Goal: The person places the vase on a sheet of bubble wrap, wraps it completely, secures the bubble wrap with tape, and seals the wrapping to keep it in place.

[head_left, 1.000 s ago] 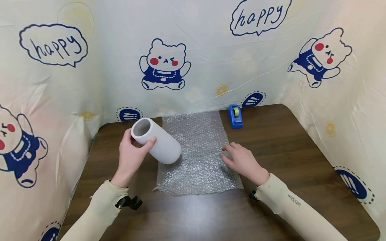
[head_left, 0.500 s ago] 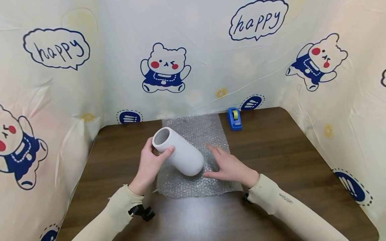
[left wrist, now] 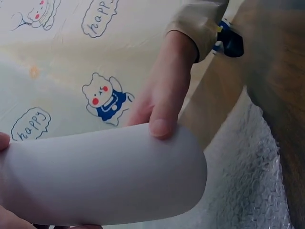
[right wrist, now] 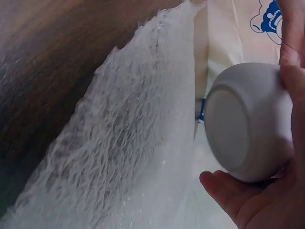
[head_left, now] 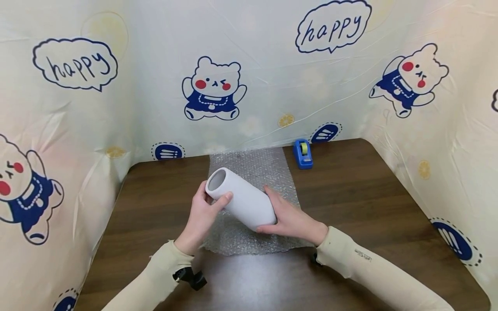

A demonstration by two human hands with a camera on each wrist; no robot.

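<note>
A smooth white cylindrical vase is held tilted above a sheet of bubble wrap, its open mouth up and to the left. My left hand grips it near the mouth, thumb on the near side and fingers behind. At the base end, my right hand holds the vase between thumb and fingers. The right wrist view shows the flat round bottom of the vase with the right hand around its side. In the left wrist view the right thumb lies on the vase.
The bubble wrap lies flat on a dark wooden table, reaching to its back edge. A blue tape dispenser with yellowish tape stands at the back, right of the wrap. Printed cloth hangs behind and at both sides.
My left hand has carried the vase rightward over the bubble wrap. My right hand, earlier apart from it with fingers spread, has moved left and taken hold of the base end.
</note>
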